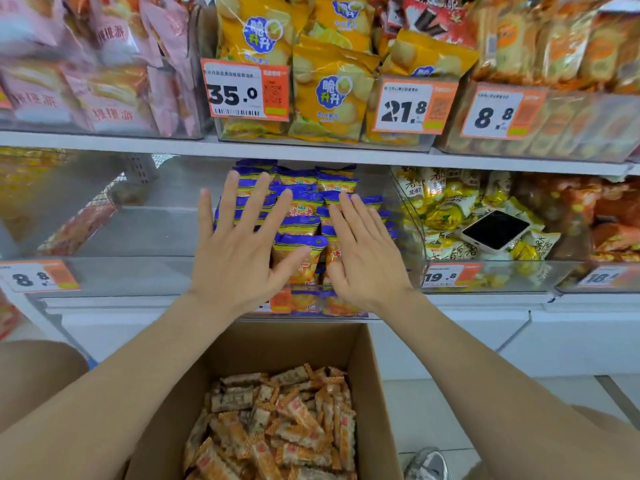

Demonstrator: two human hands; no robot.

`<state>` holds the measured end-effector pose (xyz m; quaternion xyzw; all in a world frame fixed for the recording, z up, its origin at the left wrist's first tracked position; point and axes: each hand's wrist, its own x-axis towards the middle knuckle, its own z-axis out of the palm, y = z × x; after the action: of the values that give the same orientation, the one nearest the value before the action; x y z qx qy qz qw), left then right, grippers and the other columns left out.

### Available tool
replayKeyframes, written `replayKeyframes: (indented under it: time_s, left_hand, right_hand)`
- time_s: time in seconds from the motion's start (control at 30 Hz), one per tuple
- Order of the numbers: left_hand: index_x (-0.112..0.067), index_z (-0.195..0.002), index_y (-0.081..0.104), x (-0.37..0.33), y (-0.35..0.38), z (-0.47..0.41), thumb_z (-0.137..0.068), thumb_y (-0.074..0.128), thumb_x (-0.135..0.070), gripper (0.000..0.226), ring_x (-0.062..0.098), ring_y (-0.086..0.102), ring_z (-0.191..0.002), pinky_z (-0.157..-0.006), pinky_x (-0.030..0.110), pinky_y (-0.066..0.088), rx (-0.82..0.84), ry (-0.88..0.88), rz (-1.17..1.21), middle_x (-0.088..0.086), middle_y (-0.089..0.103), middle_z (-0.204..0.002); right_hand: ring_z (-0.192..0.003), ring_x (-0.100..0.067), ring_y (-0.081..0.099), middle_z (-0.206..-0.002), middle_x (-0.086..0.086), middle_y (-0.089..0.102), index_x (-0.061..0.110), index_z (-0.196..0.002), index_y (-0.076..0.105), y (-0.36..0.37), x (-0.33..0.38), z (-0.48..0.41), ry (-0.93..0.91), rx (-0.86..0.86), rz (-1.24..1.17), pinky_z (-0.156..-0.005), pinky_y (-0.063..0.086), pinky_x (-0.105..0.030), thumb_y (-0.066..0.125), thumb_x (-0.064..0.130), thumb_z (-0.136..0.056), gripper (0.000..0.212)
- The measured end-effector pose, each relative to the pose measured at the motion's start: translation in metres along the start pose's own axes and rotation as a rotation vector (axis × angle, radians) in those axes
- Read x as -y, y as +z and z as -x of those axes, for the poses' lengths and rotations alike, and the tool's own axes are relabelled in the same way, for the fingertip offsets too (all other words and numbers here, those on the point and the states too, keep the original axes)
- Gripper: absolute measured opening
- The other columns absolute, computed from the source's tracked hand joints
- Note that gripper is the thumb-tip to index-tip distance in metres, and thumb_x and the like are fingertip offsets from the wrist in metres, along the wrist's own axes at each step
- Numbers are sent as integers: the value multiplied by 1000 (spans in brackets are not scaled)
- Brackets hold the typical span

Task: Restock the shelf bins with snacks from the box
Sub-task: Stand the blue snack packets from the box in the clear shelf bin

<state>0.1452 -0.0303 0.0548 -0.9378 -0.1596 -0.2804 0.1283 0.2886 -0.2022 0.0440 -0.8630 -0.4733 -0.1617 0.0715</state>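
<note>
1. Far to the left of the left hand: a clear bin (131,275), mostly glare and reflection. A few orange packets (79,230) inside, too blurred to read.
2. Left hand (239,258): fingers straight and spread wide, back facing the camera, holding nothing. Up against the snack stack or just in front of it; contact cannot be told.
3. Behind and between both hands: blue-and-orange snack packets (301,206) stacked in the middle bin (360,315), with much of the stack hidden by the palms. Just below the left hand, an orange price tag (280,301) – mostly covered, figures not visible.
4. Right hand (363,258): flat, fingers straight and close together, gripping nothing. Fingertips over the upper packets.
5. Beneath both wrists: an open cardboard box (284,344), near side cut off by the frame. Orange-and-white stick snacks (277,427) heaped inside, partly hidden by the left forearm.
6. Right of the right hand: a dark-screened phone (495,229) lying on yellow packets (446,202) in the neighbouring bin.
7. Below the right forearm: a shoe (427,464) – only partly in frame.
</note>
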Motion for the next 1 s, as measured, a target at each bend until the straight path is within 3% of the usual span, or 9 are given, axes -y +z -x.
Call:
replayKeyframes:
  time_s: [0.17, 0.33, 0.47, 0.57, 0.7, 0.77, 0.83, 0.93, 1.0]
  left_hand:
    - [-33, -164, 30, 9, 28, -12, -99, 11, -79, 82, 43, 28, -154, -122, 62, 26, 184, 0, 27, 8, 31, -170]
    - [-26, -165, 29, 8, 37, -16, -103, 10, -70, 78, 44, 27, -154, -121, 65, 22, 174, -7, -1, 10, 29, -170]
    - [-24, -165, 27, 5, 40, -20, -101, 6, -68, 81, 45, 24, -155, -120, 70, 18, 215, -12, -23, 11, 26, -171]
    - [-24, -164, 30, 10, 34, -20, -101, 9, -71, 81, 43, 20, -157, -121, 72, 12, 190, -6, 0, 11, 30, -170]
    - [-16, -157, 43, -4, 13, -12, -105, 26, -64, 73, 41, 17, -158, -123, 70, 6, 34, -28, -34, 14, 36, -165]
    - [-18, -159, 40, -17, 10, -6, -106, 27, -62, 71, 43, 11, -159, -124, 69, 5, 4, -23, -37, 13, 27, -170]
    - [-23, -164, 32, -19, 16, -5, -105, 24, -67, 74, 47, 6, -159, -123, 70, 3, 44, -57, -22, 12, 18, -173]
    - [-25, -165, 26, -14, 28, -6, -102, 19, -73, 79, 51, 11, -156, -121, 73, 10, 114, -91, -6, 11, 14, -174]
    - [-27, -166, 24, -15, 31, -7, -103, 20, -71, 77, 54, 7, -156, -120, 74, 9, 100, -63, -14, 11, 9, -175]
  right_hand:
    - [-162, -34, 3, -172, -19, 16, 1, -164, 24, 15, 6, -14, -98, 128, 57, -130, 7, -52, 17, 47, -90, 87]
    - [-160, -31, -20, -175, -12, -10, 9, -167, -4, 21, -12, -22, 36, 129, -85, -130, -7, -48, 15, 50, -90, 89]
    - [-158, -27, -26, -174, -10, -16, 10, -167, -4, 14, -12, -27, -3, 229, -241, -130, -3, -51, 38, 35, -99, 84]
    - [-161, -20, -17, -176, -5, -3, 16, -168, 9, -2, -19, -23, -1, 101, -277, -131, -3, -49, 50, 40, -88, 93]
    - [-162, -22, -8, -176, -8, 3, 13, -167, 17, -10, -17, -19, 146, -111, -309, -132, 3, -43, 39, 42, -88, 87]
    - [-162, -24, -4, -176, -10, -1, 11, -167, 8, -7, -16, -21, 312, -70, -454, -131, 9, -44, 40, 38, -96, 83]
    - [-161, -29, 11, -174, -13, 9, 11, -167, 2, -4, -13, -29, 435, 39, -629, -129, 20, -47, 44, 38, -99, 85]
    - [-148, -34, 40, -163, -16, 39, 9, -166, 5, 2, 2, -40, 470, 89, -744, -120, 38, -50, 42, 43, -94, 89]
    - [-151, -32, 37, -167, -14, 34, 9, -167, 2, 4, 10, -47, 438, 98, -766, -122, 35, -46, 46, 34, -102, 83]
